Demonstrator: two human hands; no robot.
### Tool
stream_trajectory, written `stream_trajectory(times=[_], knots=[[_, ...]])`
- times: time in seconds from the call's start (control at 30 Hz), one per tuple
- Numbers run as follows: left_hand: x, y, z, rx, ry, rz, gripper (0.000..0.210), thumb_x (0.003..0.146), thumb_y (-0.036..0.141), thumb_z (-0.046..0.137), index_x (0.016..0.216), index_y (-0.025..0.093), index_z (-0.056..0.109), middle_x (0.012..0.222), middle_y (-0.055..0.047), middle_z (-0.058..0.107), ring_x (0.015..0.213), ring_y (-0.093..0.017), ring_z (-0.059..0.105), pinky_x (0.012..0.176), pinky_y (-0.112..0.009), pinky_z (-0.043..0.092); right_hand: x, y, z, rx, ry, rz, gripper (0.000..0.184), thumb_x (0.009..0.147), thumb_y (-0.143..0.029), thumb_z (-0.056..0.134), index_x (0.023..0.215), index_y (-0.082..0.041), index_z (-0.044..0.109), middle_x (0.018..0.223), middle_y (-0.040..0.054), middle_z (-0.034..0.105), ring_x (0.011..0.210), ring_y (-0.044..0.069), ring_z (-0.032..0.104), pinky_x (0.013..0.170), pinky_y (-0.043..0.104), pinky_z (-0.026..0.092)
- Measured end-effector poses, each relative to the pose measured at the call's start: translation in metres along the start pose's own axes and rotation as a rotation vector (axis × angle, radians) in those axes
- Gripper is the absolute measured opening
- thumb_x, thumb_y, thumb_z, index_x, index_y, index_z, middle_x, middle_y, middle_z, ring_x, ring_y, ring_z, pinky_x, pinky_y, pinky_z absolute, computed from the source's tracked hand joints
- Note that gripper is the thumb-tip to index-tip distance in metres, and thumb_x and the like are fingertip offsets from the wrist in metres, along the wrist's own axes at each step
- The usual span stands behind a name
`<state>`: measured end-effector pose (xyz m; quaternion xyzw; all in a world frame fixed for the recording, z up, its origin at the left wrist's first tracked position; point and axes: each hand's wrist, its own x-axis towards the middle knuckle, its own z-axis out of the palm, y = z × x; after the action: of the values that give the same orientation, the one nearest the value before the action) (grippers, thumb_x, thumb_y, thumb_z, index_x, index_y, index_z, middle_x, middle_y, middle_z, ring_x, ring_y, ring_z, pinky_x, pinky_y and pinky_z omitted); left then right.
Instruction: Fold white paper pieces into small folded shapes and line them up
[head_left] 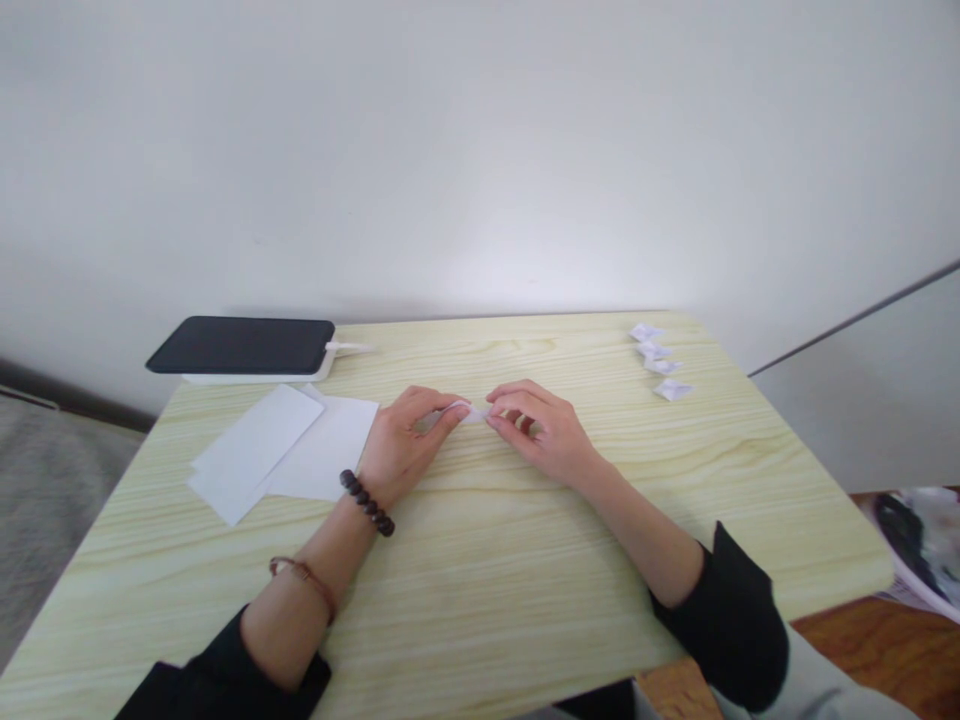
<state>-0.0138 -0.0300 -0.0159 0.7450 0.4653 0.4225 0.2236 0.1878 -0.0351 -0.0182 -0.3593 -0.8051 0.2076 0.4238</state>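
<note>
A small folded piece of white paper (474, 414) is pinched between my two hands above the middle of the table. My left hand (409, 435), with a dark bead bracelet at its wrist, grips the left end between thumb and fingers. At the right end, the thumb and fingertips of my right hand (541, 428) close on the paper. Its exact shape is mostly hidden by the fingers. Loose white paper sheets (259, 445) lie overlapping just left of my left hand. Several small folded paper boats (673, 389) stand in a row at the far right.
A phone (241, 345) with a black screen rests on a white block at the back left, a white cable (351, 347) at its right end. The wooden table (480, 580) meets a white wall (480, 160). A bin (926, 545) stands on the floor at right.
</note>
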Motion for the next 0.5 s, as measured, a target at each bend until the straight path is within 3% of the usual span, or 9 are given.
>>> stream_trajectory(times=[0.23,0.5], knots=[[-0.0011,0.0030,-0.0009,-0.002,-0.020,-0.044,0.024,0.083,0.042,0.059,0.084,0.021,0.071,0.086,-0.002,0.072,0.083,-0.017,0.064,0.079,-0.031,0.051,-0.0012,0.0005,0.0010,0.004,-0.025,0.073,0.006,0.087,-0.024,0.056,0.087,-0.018,0.059,0.105,0.0056,0.060,0.061,0.005,0.057,0.051,0.018,0.050],[-0.0017,0.0044,-0.0003,0.001,0.008,-0.119,0.027,0.083,0.045,0.058,0.086,0.021,0.071,0.086,-0.002,0.073,0.081,-0.018,0.065,0.079,-0.031,0.052,-0.0011,-0.0001,-0.0016,-0.065,-0.051,0.009,0.008,0.088,-0.021,0.054,0.088,-0.021,0.061,0.108,0.0049,0.060,0.063,0.005,0.058,0.054,0.018,0.051]])
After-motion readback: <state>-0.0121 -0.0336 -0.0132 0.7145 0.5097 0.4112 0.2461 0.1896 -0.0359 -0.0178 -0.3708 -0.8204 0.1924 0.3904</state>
